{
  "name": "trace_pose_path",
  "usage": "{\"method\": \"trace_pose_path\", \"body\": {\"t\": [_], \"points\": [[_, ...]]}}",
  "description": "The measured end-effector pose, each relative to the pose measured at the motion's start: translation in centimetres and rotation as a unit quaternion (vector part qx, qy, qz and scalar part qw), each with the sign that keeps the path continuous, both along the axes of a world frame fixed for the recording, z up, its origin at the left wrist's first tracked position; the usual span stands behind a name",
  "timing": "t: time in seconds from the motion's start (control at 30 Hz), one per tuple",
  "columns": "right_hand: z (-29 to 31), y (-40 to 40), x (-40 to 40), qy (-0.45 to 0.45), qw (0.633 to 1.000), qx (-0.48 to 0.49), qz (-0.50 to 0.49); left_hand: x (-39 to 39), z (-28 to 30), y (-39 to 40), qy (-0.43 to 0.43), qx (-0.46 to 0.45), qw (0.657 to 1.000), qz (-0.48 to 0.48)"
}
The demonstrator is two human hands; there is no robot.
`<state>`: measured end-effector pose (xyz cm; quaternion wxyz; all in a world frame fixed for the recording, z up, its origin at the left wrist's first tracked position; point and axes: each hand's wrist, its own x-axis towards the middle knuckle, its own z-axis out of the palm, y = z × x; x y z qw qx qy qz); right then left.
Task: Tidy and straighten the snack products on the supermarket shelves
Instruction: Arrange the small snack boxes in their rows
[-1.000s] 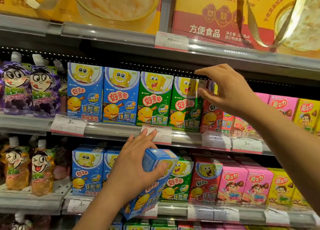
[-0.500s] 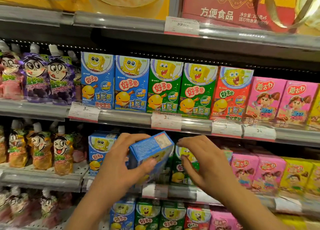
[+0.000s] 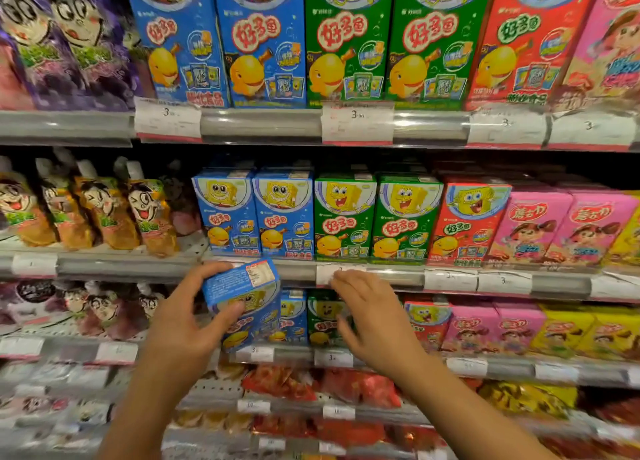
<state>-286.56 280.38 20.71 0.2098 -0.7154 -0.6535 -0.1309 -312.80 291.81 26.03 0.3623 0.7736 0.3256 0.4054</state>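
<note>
My left hand [image 3: 183, 324] grips a blue cartoon snack box [image 3: 242, 297], tilted with its top toward me, in front of the third shelf's blue boxes [image 3: 292, 317]. My right hand [image 3: 374, 317] hovers just right of it with fingers spread and slightly bent, in front of a green box [image 3: 320, 324] on that shelf, holding nothing. Above, the second shelf carries an upright row of blue boxes [image 3: 256, 214], green boxes [image 3: 377, 217] and a red box [image 3: 467, 222]. The top shelf shows the same blue, green and red boxes [image 3: 346, 40].
Jelly pouches [image 3: 93, 214] fill the left side of each shelf. Pink boxes [image 3: 554, 231] and yellow boxes [image 3: 588, 335] stand at the right. Price-tag rails [image 3: 263, 127] edge every shelf. Red and yellow bags [image 3: 346, 387] lie on the lower shelves.
The view has dropped down the shelves. My right hand came down from the upper row to beside the blue box, and both hands lowered to the third shelf.
</note>
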Motion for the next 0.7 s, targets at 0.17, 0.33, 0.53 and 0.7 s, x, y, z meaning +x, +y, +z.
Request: {"method": "trace_pose_path", "body": {"t": [0.17, 0.33, 0.53, 0.7], "points": [[-1.9, 0.4, -1.3, -0.054, 0.996, -0.03, -0.058, -1.1, -3.3, 1.7, 0.061, -0.004, 0.997, 0.052], [-2.1, 0.8, -1.9, -0.071, 0.992, -0.046, -0.09, -2.5, -7.0, 4.8, 0.112, 0.002, 0.991, 0.068], [-2.4, 0.7, -1.9, -0.083, 0.991, -0.058, -0.086, -3.1, -9.8, 8.2, 0.082, -0.054, 0.993, 0.067], [-2.4, 0.8, -1.9, -0.086, 0.991, -0.052, -0.091, -1.7, -11.0, 9.9, 0.006, -0.119, 0.993, 0.025]]}}
